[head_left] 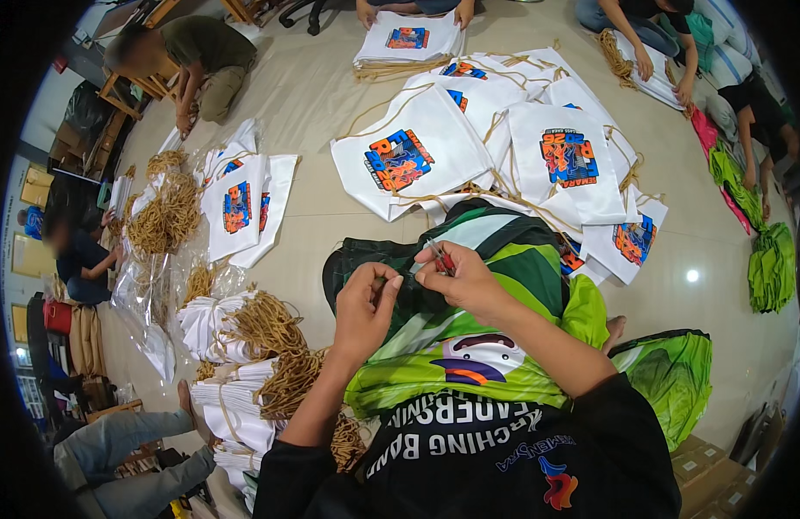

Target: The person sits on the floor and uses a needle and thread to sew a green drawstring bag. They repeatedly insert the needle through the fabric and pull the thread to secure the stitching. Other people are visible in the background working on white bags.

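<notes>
Over my lap lies a shiny green, dark green and white garment (504,298) with a cartoon face printed on it. My right hand (465,284) is closed around a small red tool (443,259) with a metal tip, which looks like thread snips. Just left of it my left hand (365,304) is pinched, thumb against fingers, above the dark part of the garment. Whatever sits between those left fingertips is too small to make out. The two hands are close together but apart.
White drawstring bags (408,169) with colourful prints are heaped ahead on the tiled floor. Bundled bags with tan cords (266,329) stack at my left, near clear plastic (149,298). Several people sit around, one sorting bags (408,41). Green cloth (772,268) lies far right; cardboard boxes (711,476) stand behind right.
</notes>
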Motion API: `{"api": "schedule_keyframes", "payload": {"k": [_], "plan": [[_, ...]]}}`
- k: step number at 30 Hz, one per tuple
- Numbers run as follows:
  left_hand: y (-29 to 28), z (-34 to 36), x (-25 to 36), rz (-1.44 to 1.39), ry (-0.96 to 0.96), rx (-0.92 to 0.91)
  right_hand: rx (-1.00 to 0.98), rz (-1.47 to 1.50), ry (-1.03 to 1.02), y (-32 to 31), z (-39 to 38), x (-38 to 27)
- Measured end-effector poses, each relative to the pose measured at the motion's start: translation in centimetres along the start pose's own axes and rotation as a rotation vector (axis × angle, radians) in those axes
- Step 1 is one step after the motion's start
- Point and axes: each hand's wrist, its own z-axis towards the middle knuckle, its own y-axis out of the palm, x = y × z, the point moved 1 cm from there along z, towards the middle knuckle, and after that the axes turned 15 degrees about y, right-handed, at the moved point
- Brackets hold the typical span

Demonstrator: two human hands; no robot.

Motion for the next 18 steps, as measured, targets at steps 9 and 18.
{"api": "schedule_keyframes", "payload": {"k": [9, 18], "plan": [[-0.6, 0.3, -0.7, -0.277, -0.057, -0.055, 0.089, -0.116, -0.23, -0.3, 1.7, 1.8], [0.4, 0.7, -1.3, -0.437, 0.026, 0.072, -0.35, 0.152, 0.392, 1.5, -2.9, -1.7]]}}
